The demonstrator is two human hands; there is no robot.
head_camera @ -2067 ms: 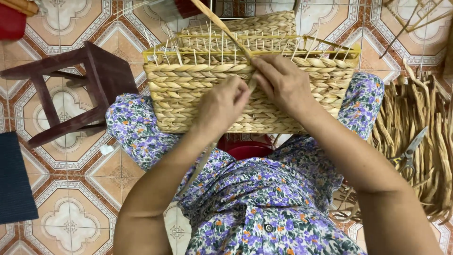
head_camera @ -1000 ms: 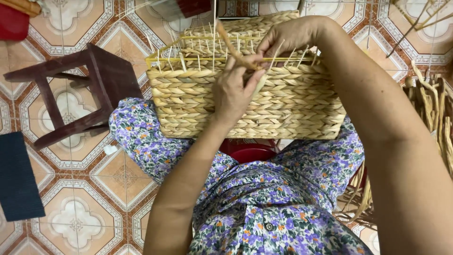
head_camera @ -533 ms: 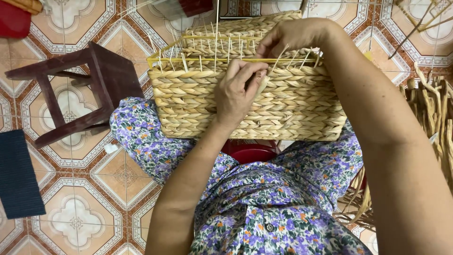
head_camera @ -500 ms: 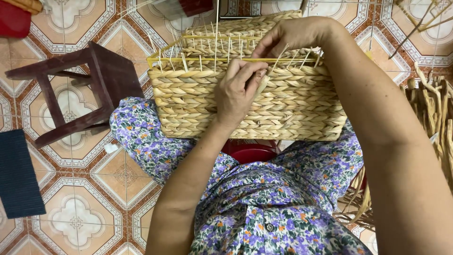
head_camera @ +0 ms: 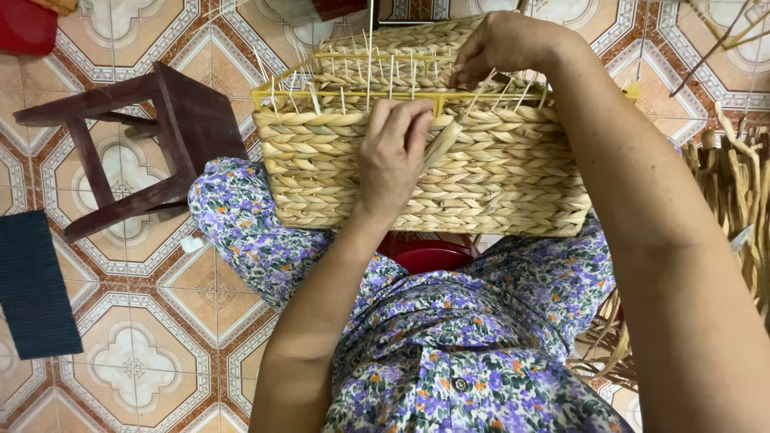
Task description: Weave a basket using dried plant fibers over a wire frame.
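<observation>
A half-woven straw basket (head_camera: 497,184) on a yellow wire frame (head_camera: 353,98) rests on my knees, its thin white spokes sticking up along the rim. My left hand (head_camera: 393,156) presses against the basket's near wall and pinches a flat straw strand (head_camera: 443,143) just under the rim. My right hand (head_camera: 501,44) reaches over the top edge and grips the far end of the weave among the spokes; what its fingers hold is partly hidden. I wear a purple floral garment (head_camera: 449,353).
A dark wooden stool (head_camera: 132,148) lies tipped on the tiled floor at left. A dark mat (head_camera: 32,285) lies lower left. A pile of dried straw strands (head_camera: 734,208) sits at right. A red stool (head_camera: 429,256) shows under the basket.
My right hand moved from the basket's front wall up over the rim to the far side. The long strand that stood up is now laid along the rim under my left fingers.
</observation>
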